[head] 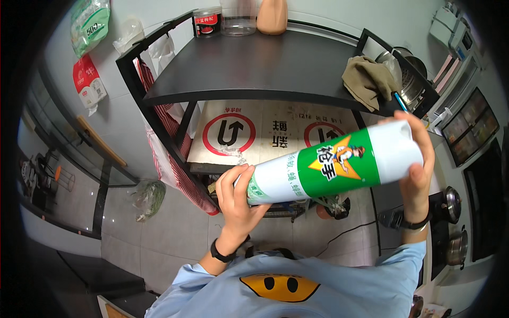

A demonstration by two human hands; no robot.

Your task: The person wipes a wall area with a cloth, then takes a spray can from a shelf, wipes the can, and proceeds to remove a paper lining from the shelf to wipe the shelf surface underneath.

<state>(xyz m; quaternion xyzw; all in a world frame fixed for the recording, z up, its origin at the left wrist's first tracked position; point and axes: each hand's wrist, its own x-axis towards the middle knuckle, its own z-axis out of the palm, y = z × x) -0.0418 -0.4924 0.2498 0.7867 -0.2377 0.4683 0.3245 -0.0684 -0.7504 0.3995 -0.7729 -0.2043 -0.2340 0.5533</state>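
Note:
A white and green aerosol spray can (338,165) with a white cap lies nearly level in the air between my hands, its cap end tilted slightly higher in the picture. My left hand (237,194) grips the can's base end, fingers over the top edge and thumb below. Around the white cap, at the other end, wraps my right hand (417,155). The can bears writing and a cartoon figure on a yellow star. Behind it stands a black metal shelf rack (254,67); the can hides part of the lower shelf.
On the top shelf are a brown cloth (368,81), a lidded jar (207,22) and an orange bottle (272,16). Flattened cardboard (262,139) covers the lower shelf. A bag of greens (149,200) lies on the floor. Pots (453,204) stand on a stove at right.

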